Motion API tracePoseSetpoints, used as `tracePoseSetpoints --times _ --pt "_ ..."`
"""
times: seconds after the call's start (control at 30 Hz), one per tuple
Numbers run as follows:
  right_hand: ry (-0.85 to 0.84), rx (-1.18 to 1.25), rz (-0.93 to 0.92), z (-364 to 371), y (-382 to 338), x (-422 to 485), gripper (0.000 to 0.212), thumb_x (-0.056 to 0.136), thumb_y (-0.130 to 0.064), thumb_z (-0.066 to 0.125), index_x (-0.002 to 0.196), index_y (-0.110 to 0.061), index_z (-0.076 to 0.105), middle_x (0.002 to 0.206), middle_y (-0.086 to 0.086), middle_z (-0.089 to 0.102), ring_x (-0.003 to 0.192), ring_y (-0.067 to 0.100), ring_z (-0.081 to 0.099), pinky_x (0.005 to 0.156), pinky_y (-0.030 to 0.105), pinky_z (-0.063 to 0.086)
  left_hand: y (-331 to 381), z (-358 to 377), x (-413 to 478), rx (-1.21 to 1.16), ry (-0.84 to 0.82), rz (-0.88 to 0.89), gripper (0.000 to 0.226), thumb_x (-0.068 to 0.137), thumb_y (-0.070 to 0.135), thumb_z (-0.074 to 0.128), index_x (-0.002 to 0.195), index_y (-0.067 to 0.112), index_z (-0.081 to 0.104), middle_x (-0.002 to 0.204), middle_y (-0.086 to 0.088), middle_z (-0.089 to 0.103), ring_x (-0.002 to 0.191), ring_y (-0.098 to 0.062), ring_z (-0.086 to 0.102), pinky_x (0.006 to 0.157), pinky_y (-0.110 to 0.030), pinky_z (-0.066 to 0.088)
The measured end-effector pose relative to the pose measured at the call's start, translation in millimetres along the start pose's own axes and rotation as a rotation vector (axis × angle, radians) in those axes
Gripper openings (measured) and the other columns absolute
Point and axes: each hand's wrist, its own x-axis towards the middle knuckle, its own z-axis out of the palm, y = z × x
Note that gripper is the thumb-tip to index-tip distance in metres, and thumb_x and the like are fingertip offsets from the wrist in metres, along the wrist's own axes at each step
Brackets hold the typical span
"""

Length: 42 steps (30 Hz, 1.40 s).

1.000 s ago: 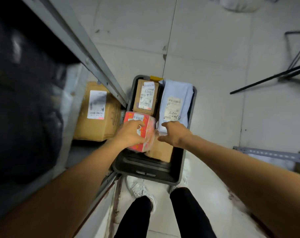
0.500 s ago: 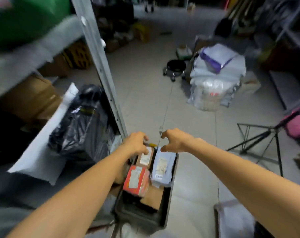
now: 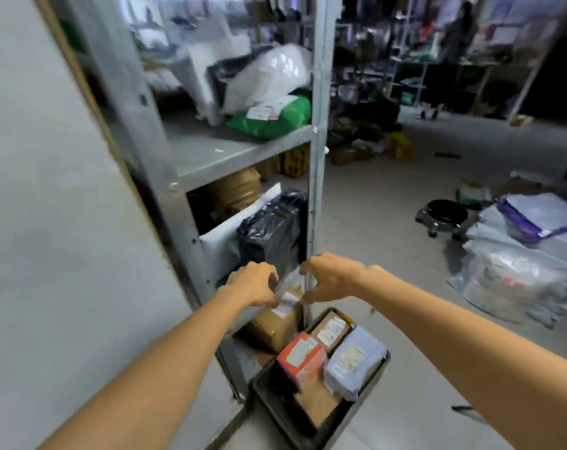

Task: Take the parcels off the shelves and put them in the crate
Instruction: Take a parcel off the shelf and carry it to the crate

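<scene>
I see both hands up in front of the rack (image 3: 317, 125). The left hand (image 3: 252, 284) and the right hand (image 3: 330, 280) are close side by side, with a small gap between them. The fingers (image 3: 308, 266) of each hand are loosely curled, like claws, with the thumb apart. They hold nothing. It is too blurry to tell if they touch the shelf edge.

The black bag (image 3: 272, 228) is at 12 o'clock from the hands, on the middle shelf. A white bag (image 3: 223, 241) leans beside it at 9 o'clock. A brown box (image 3: 275, 323) sits on the bottom shelf, at 6 o'clock from the left hand. The green bag (image 3: 275, 118) lies on the shelf above, at 12 o'clock.

The crate (image 3: 272, 384) is on the floor (image 3: 389, 222) at 6 o'clock from the hands, right next to the rack. In it are a red box (image 3: 303, 355), a small box (image 3: 330, 329) at 1 o'clock from that, and a grey bag (image 3: 353, 362) at 3 o'clock. A flat box (image 3: 317, 404) lies under them.

At 3 o'clock on the floor are a stool (image 3: 444, 216) on wheels and a pile (image 3: 519, 254) of bags.
</scene>
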Motion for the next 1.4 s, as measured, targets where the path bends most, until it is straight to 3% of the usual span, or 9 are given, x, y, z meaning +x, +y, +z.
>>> tracePoseSetpoints --times 0.13,0.5,0.67,0.73,0.83,0.93,1.17,1.3,1.4 --pt "0.011 -0.074 -0.171 -15 -64 -1 0.053 0.08 -0.043 0.07 0.123 -0.014 0.059 0.117 0.008 0.063 0.106 0.028 0.06 0.089 0.042 0.051 -39 -24 -72 -0.012 0.106 -0.138 0.06 0.069 0.033 0.079 0.125 0.031 0.056 0.123 0.001 0.061 0.111 -0.023 0.059 0.086 -0.033 0.049" --pt "-0.017 -0.204 -0.671 15 -312 -64 0.074 0.081 -0.048 0.07 0.142 -0.018 0.041 0.137 0.004 0.05 0.122 0.025 0.049 0.096 0.037 0.044 -140 -23 -347 -0.168 0.299 -0.659 0.056 0.071 0.034 0.079 0.123 0.029 0.058 0.118 0.002 0.061 0.106 -0.021 0.059 0.089 -0.036 0.051" --pt "-0.01 -0.204 -1.053 35 -434 -140 0.056 0.08 -0.04 0.071 0.126 -0.014 0.056 0.122 0.008 0.061 0.114 0.026 0.056 0.082 0.026 0.043 -163 -2 -517 -0.224 0.371 -0.977 0.059 0.069 0.039 0.079 0.124 0.032 0.058 0.121 0.003 0.061 0.11 -0.022 0.059 0.089 -0.037 0.05" --pt "-0.01 -0.202 -1.182 42 -479 -176 0.058 0.079 -0.043 0.072 0.126 -0.015 0.056 0.122 0.008 0.06 0.115 0.026 0.056 0.088 0.029 0.046 -160 8 -584 -0.278 0.415 -1.115 0.055 0.069 0.036 0.08 0.12 0.03 0.06 0.118 0.002 0.062 0.11 -0.021 0.059 0.093 -0.037 0.05" --pt "-0.041 -0.217 -1.337 54 -537 -238 0.062 0.078 -0.046 0.072 0.13 -0.016 0.054 0.124 0.01 0.058 0.115 0.028 0.055 0.092 0.041 0.05 -139 28 -677 -0.346 0.52 -1.293 0.049 0.068 0.027 0.081 0.114 0.024 0.063 0.117 -0.003 0.063 0.111 -0.025 0.059 0.094 -0.039 0.05" --pt "-0.08 -0.239 -1.507 67 -582 -302 0.057 0.075 -0.043 0.074 0.123 -0.018 0.057 0.118 0.007 0.058 0.111 0.027 0.057 0.083 0.033 0.05 -101 49 -755 -0.354 0.568 -1.467 0.04 0.07 0.021 0.08 0.108 0.015 0.069 0.11 -0.008 0.068 0.107 -0.027 0.063 0.089 -0.041 0.052" --pt "-0.157 -0.312 -1.911 109 -638 -461 0.053 0.076 -0.039 0.073 0.12 -0.014 0.057 0.115 0.006 0.06 0.102 0.025 0.06 0.078 0.037 0.052 22 115 -892 -0.383 0.631 -1.891 0.052 0.07 0.035 0.08 0.119 0.031 0.061 0.118 0.002 0.063 0.108 -0.022 0.06 0.086 -0.035 0.051" --pt "-0.219 -0.355 -2.13 133 -636 -561 0.074 0.079 -0.045 0.07 0.14 -0.016 0.043 0.136 0.007 0.049 0.119 0.025 0.054 0.094 0.039 0.048 113 150 -942 -0.368 0.677 -2.161 0.054 0.068 0.036 0.08 0.118 0.032 0.06 0.116 0.005 0.064 0.109 -0.021 0.06 0.081 -0.032 0.048" --pt "-0.255 -0.362 -2.316 149 -617 -629 0.072 0.079 -0.043 0.07 0.14 -0.015 0.044 0.14 0.008 0.047 0.125 0.025 0.048 0.097 0.037 0.045 178 175 -965 -0.406 0.704 -2.338 0.053 0.067 0.037 0.082 0.116 0.029 0.062 0.115 0.003 0.064 0.103 -0.021 0.061 0.085 -0.034 0.052"
